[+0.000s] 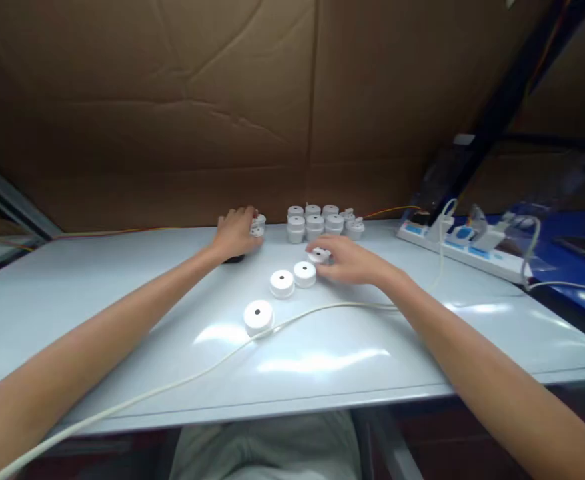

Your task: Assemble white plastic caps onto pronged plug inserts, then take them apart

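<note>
On the worktop (172, 387), the right hand (347, 259) had its grip closed, thumb and fingers spaced around a white round piece (318, 255), near three similar pieces (281, 283). The left hand (235, 232) was beside small white parts (258, 225), partly covering a black object (234, 259); whether its grip held anything, I couldn't tell

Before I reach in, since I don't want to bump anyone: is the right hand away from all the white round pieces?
No, the right hand has its fingers around one white round piece.
</note>
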Demonstrator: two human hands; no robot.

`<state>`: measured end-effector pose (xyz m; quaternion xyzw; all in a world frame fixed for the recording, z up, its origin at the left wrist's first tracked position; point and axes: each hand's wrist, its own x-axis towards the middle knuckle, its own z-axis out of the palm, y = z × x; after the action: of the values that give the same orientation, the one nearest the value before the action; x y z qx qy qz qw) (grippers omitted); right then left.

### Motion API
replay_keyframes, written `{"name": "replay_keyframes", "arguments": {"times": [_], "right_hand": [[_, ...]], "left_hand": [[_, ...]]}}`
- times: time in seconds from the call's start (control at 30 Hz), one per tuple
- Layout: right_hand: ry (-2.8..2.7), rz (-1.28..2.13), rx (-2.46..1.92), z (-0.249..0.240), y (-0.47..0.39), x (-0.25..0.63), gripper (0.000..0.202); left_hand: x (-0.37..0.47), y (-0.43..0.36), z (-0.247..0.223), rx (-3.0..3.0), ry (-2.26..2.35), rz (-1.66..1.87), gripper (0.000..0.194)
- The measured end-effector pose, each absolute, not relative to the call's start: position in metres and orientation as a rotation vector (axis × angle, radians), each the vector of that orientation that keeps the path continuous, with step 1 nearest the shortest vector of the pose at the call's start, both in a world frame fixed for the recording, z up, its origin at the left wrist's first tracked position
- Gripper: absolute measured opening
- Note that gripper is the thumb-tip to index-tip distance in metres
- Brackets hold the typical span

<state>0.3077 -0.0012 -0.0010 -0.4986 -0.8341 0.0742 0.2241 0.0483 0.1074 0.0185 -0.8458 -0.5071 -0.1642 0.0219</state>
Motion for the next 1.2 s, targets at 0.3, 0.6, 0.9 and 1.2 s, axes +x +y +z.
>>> {"name": "replay_keyframes", "arguments": {"times": [0.3,0.6,0.9,1.2], "right_hand": [[-2.163,0.581,-1.242,0.006,-0.005,0.303,0.027],[-1.658,0.619,-1.253,-0.003,0.009,0.299,0.039],[-1.201,1.047,-1.031,0.014,0.001,0.28,0.054],[-1.651,-0.168,-1.019,0.03,-0.023,0.286,0.01]], "left_hand": [[0.11,0.102,0.018,-2.816,-1.44,-0.591,0.056],[0.118,0.066,0.019,-2.86,-1.26,-0.727,0.055],[0.114,0.036,0.038,-2.736,-0.598,-0.915,0.057],[0.113,0.055,0.062,-3.307,-1.934,-1.936,0.042]]}}
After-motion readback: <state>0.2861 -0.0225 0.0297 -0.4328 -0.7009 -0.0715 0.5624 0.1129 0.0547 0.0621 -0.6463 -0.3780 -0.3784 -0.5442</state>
